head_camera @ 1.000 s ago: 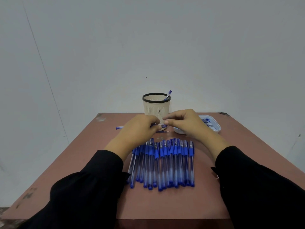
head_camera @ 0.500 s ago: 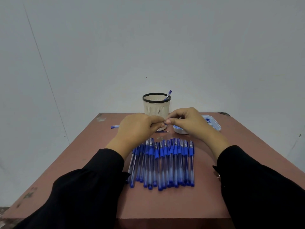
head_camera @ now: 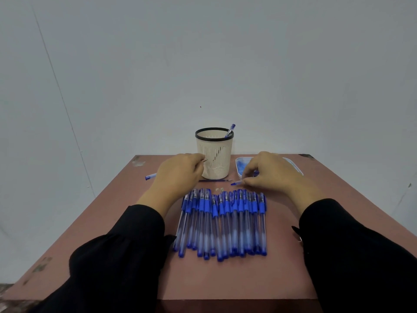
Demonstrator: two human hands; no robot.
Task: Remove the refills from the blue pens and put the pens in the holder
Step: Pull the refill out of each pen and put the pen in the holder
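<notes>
On the reddish-brown table [head_camera: 225, 279], a row of capped blue pens [head_camera: 222, 222] lies side by side across the middle, caps pointing toward the far edge, barrels toward the near edge. The cream slotted pen holder [head_camera: 214, 154] with a black rim stands upright near the far edge, about centred, and 1 blue pen [head_camera: 230, 130] leans inside it with its top poking above the rim on the right side.

The left hand [head_camera: 178, 172] hovers just left of the holder, fingers curled, its thumb and forefinger pinching a thin pen with a metal tip that shows in front of the holder's wall; the blue rear end of this pen [head_camera: 150, 176] sticks out to the left of the hand. The right hand [head_camera: 268, 172] is to the right of the holder, fingers bent downward, fingertips pinching a small blue pen piece [head_camera: 235, 182] low over the table, just beyond the row's caps.

A thin dark refill [head_camera: 214, 180] lies flat between the holder and the row. A few tiny pale bits [head_camera: 219, 189] sit just beyond the caps. A shallow white tray [head_camera: 293, 167] holding blue pieces stands near the far right corner, partly hidden by the right hand.
</notes>
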